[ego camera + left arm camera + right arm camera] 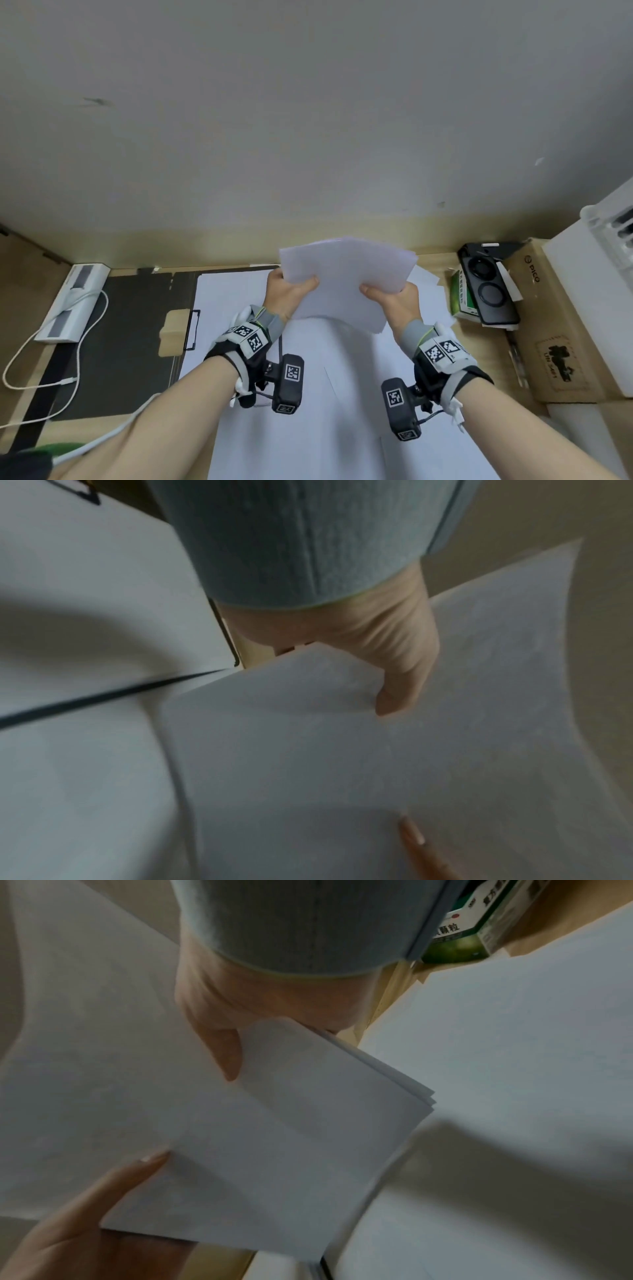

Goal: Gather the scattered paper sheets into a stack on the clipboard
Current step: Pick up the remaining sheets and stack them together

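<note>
I hold a bundle of white paper sheets [346,281] in the air with both hands, above the desk's far middle. My left hand [294,287] grips its left edge, thumb [400,685] on top of the sheets [342,764]. My right hand [387,298] grips the near right corner, thumb [222,1056] pressed onto the bundle [274,1137]. Below and to the left lies the clipboard, its black wire clip [191,329] at the left end, with a white sheet [233,301] on it. More loose sheets [308,411] lie under my wrists and at the right [430,284].
A white power strip [68,301] with a white cable [85,346] sits at the left on a dark mat [120,325]. At the right stand a green box [460,298], a black device [489,287] and a cardboard box [548,325]. A wall rises behind the desk.
</note>
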